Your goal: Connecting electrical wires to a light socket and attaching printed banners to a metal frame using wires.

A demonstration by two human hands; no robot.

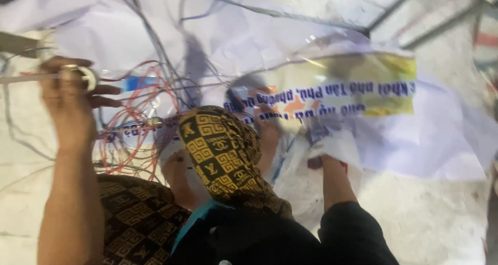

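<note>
Right hand (324,153) buried in blurred plastic sheet (332,104), white sheet (249,31) cut off at top edge

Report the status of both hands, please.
Left hand closed on thin pale rod. Right hand grips white plastic sheet. Red and grey tangled wires beside left hand.

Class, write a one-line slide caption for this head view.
Left hand holds a tape roll above tangled wires; right hand grips a printed white sheet.
</note>
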